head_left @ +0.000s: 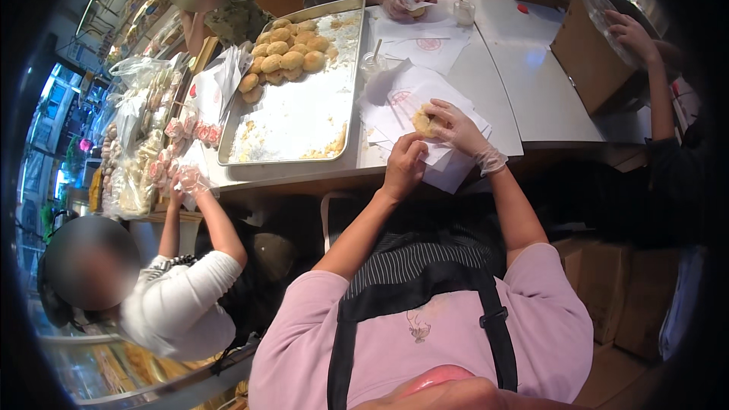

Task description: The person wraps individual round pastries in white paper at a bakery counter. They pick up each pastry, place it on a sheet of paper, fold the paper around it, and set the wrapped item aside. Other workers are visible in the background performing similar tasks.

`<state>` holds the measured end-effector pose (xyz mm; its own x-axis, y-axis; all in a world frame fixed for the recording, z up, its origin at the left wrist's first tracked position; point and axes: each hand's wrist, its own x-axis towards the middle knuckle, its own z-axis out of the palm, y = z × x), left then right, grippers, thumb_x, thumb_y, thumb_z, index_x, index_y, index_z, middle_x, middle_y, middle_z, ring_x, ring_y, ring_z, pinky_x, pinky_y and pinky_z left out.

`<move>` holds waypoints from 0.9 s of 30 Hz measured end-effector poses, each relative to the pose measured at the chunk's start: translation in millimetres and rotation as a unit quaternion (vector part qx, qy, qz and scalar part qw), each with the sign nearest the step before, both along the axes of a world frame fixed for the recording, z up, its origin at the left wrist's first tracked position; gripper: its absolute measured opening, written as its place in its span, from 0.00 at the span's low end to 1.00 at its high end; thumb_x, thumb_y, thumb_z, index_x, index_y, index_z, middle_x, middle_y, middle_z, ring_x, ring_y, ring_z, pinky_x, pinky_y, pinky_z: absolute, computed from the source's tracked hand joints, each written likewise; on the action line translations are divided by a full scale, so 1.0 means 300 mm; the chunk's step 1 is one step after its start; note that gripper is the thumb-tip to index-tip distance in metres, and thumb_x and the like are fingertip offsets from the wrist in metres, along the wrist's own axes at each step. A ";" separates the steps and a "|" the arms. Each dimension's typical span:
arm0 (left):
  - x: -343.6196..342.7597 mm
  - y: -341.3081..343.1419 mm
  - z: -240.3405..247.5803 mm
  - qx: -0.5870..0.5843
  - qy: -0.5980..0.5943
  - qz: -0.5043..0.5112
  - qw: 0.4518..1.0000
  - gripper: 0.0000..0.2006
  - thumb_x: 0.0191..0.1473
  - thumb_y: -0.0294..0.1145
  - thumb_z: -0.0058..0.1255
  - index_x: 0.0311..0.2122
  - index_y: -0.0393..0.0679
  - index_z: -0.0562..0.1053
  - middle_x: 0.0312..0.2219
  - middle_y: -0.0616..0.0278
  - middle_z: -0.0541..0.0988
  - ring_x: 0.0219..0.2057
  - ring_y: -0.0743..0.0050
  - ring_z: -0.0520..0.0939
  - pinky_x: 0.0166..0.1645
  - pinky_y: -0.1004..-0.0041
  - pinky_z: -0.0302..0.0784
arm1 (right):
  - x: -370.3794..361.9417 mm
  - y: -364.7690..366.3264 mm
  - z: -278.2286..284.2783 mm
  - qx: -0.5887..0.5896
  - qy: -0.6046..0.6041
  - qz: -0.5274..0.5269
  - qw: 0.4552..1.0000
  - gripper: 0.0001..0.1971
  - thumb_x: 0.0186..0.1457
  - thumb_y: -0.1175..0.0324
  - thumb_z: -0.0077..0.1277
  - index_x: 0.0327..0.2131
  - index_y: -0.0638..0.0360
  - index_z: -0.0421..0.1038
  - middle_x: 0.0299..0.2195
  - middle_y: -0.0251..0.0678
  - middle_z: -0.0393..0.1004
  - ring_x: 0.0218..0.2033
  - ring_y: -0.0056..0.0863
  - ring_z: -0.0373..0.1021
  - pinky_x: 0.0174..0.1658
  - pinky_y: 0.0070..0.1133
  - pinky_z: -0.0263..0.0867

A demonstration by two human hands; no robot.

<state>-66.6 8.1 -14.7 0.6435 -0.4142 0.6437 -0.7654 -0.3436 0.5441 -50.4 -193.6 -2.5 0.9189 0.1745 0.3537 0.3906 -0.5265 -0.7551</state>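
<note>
A round golden pastry is in my right hand, which wears a clear plastic glove. Its fingers curl over the pastry's right side, above a loose stack of white printed paper sheets. Bare and closed, my left hand pinches the edge of a white paper sheet just below the pastry. To the left lies a large metal tray with a heap of similar pastries at its far left. Behind the paper stands a small clear jar with a stick in it.
Across the table a gloved co-worker's hand holds another pastry over paper. Another person's hands work at the left among wrapped packs. At right, a hand rests by a cardboard box. A second jar stands farther back.
</note>
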 end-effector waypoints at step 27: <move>0.197 -0.087 0.091 -0.011 0.158 0.029 0.987 0.09 0.46 0.26 0.60 0.32 0.36 0.73 0.26 0.51 0.78 0.28 0.60 0.83 0.33 0.69 0.75 | -0.094 0.002 0.093 -0.011 -0.153 -0.123 0.980 0.15 0.49 0.76 0.52 0.43 0.61 0.74 0.43 0.41 0.74 0.44 0.39 0.71 0.49 0.28 0.66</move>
<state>-7.7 -17.8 12.7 0.8360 -0.3587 0.4154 -0.5356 -0.3685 0.7598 -78.6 -192.9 25.4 0.7857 -0.0288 0.6179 0.4562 -0.6477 -0.6103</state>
